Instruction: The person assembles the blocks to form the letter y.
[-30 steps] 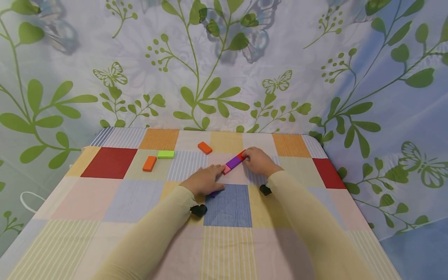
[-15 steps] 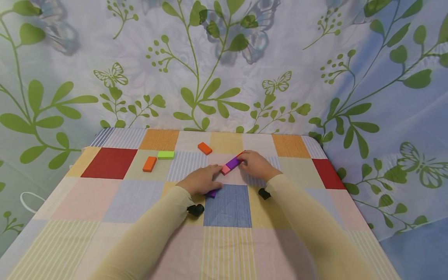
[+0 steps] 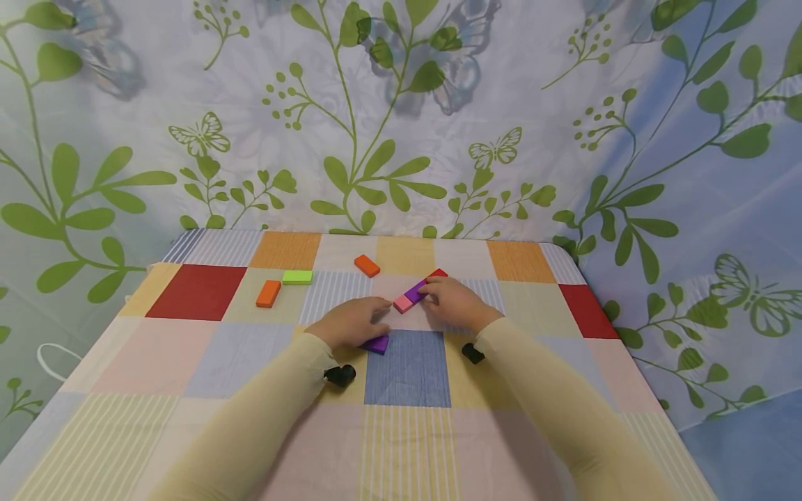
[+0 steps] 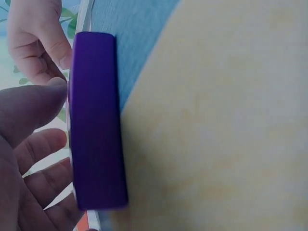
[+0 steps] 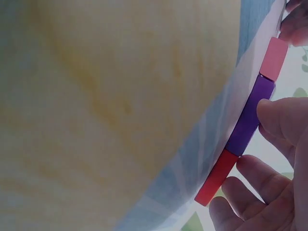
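Three blocks lie end to end in a slanting row on the patchwork cloth: a pink block (image 3: 402,304), a purple block (image 3: 413,291) and a red block (image 5: 216,178). My right hand (image 3: 457,303) pinches the purple one in the middle, its thumb against the side. The other fingers rest near the red end. To the left, my left hand (image 3: 351,323) has relaxed, parted fingers, with fingertips close to the pink end. Below that palm lies a second purple block (image 4: 96,120), partly covered by the hand in the head view.
Farther back on the cloth lie an orange block (image 3: 367,265), a lime green block (image 3: 297,277) and another orange block (image 3: 268,293). A leaf-print curtain (image 3: 401,153) hangs right behind the table's far edge.
My left hand has drawn back leftward, uncovering more of the lower purple block. The right hand has slid from the red block to the middle purple one. The row has shifted slightly left.
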Available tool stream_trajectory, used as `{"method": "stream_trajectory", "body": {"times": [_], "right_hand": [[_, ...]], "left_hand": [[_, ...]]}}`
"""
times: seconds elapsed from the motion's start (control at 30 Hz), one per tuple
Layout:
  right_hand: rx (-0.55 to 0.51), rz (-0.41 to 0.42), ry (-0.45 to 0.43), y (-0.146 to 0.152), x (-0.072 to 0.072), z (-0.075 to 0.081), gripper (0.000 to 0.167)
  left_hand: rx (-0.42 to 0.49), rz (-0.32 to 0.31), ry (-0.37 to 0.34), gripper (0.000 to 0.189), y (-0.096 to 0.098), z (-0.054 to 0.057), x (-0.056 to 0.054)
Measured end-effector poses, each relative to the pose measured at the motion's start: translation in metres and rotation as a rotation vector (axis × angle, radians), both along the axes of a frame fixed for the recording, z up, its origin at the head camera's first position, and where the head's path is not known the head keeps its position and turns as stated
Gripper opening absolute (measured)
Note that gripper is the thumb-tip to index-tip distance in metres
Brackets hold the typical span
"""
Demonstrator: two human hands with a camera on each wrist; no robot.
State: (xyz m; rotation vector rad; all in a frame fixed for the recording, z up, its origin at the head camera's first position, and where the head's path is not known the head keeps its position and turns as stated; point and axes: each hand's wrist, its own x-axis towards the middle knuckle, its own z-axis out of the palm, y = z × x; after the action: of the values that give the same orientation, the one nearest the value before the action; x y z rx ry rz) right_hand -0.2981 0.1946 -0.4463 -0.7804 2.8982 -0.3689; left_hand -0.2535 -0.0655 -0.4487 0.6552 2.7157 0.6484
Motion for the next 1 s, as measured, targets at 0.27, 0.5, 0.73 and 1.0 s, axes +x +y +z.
{"method": "stream_trajectory", "body": {"times": [0.27, 0.5, 0.73, 1.0], "right_hand": [[0.029, -0.006, -0.038, 0.002, 0.003, 0.0, 0.044], [0.041, -0.003, -0.104, 0.005, 0.007, 0.002, 0.051], [0.086, 0.021, -0.118, 0.009, 0.007, 0.002, 0.058], [0.104, 0.028, -0.151, 0.011, 0.007, 0.002, 0.061]], "left_hand": [[0.011, 0.012, 0.039, 0.052, -0.015, 0.005, -0.003], [-0.016, 0.068, 0.034, 0.051, -0.033, 0.011, -0.011], [-0.028, 0.049, 0.047, 0.051, -0.046, 0.015, -0.015], [0.066, 0.004, -0.007, 0.044, -0.051, 0.015, -0.007]]}}
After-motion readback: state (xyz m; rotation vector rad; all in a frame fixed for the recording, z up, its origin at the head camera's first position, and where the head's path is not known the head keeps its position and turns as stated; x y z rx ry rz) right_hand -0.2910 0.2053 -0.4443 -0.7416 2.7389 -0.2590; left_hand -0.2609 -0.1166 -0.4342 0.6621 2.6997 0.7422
